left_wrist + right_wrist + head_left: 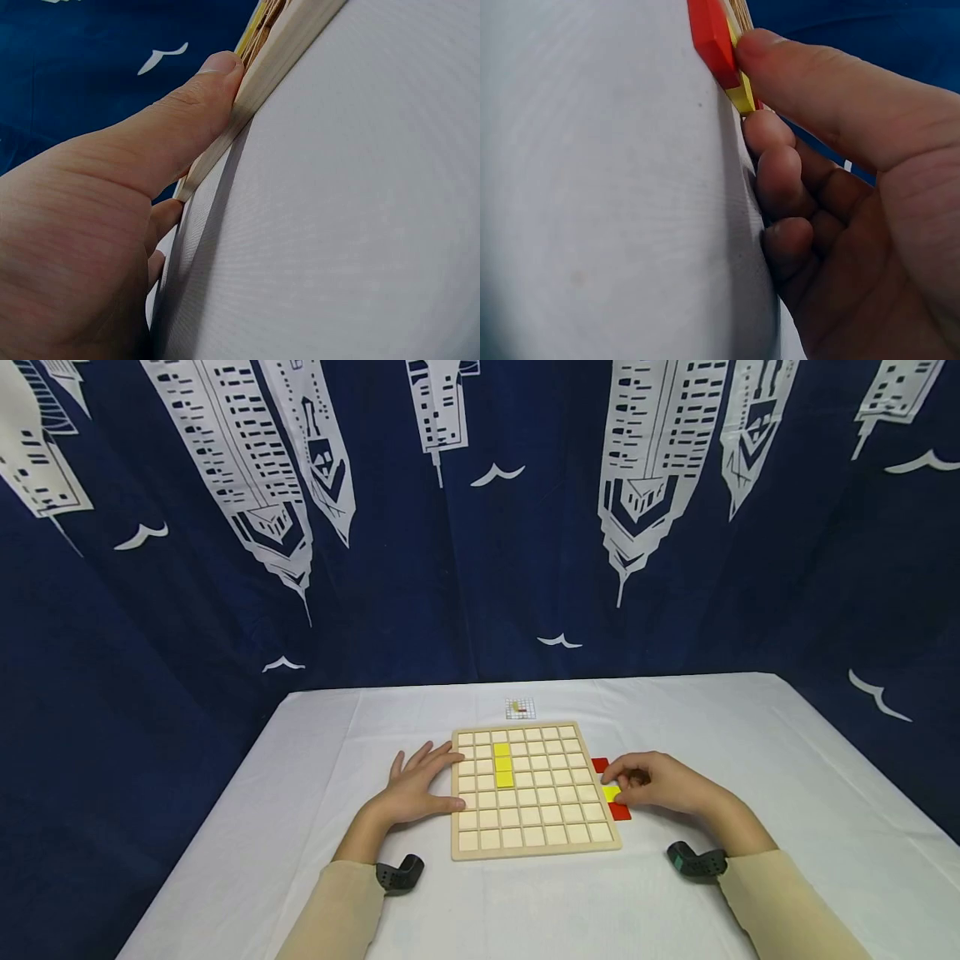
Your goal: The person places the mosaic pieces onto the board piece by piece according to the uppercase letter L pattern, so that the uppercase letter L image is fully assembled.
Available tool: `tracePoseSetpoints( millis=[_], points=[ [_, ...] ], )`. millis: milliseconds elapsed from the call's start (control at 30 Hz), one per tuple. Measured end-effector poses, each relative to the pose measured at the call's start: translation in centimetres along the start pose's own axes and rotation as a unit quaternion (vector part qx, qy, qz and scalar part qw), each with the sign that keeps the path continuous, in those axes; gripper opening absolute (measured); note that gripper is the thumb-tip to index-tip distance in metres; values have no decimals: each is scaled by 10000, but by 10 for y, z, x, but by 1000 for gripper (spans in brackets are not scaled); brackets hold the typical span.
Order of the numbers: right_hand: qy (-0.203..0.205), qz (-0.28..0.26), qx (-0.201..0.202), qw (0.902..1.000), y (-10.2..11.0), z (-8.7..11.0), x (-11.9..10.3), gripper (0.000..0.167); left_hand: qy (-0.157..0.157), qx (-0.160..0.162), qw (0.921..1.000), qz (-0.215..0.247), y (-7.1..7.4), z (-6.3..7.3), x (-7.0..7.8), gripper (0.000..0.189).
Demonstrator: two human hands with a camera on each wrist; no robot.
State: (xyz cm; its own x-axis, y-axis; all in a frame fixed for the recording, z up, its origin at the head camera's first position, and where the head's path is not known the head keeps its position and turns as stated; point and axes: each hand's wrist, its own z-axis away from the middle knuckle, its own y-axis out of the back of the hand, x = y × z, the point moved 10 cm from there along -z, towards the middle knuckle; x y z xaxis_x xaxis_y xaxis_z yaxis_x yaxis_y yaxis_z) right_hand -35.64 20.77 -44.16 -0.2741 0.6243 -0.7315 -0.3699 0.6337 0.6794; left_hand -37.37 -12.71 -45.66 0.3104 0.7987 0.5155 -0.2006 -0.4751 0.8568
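Note:
A square wooden grid board lies on the table, with a short column of yellow tiles in its cells. My left hand rests at the board's left edge, fingers spread and thumb on the rim. Just off the right edge, my right hand pinches a loose yellow tile between thumb and curled fingers. One red tile lies beyond that yellow tile and another red tile on its near side. In the right wrist view, the thumb touches the yellow tile.
A small card with a printed grid lies behind the board. White cloth covers the table. A dark blue curtain with white building shapes hangs at the back. Black devices are strapped to both wrists.

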Motion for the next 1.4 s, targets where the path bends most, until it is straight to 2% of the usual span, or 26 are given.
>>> tracePoseSetpoints(
  millis=[333, 1133, 1400],
  points=[
    [126, -122, -114, 9998, -1, 4, -3, 31, -63, 55, 10000, -13, 2, 1, 3, 79],
    [128, 103, 45, 9999, 1, 2, 0, 26, -89, 39, 9999, -33, 2, 1, 3, 78],
    [285, 67, 70, 9995, 1, 3, -1, 23, -83, 45, 10000, -25, 2, 1, 4, 78]
  ],
)
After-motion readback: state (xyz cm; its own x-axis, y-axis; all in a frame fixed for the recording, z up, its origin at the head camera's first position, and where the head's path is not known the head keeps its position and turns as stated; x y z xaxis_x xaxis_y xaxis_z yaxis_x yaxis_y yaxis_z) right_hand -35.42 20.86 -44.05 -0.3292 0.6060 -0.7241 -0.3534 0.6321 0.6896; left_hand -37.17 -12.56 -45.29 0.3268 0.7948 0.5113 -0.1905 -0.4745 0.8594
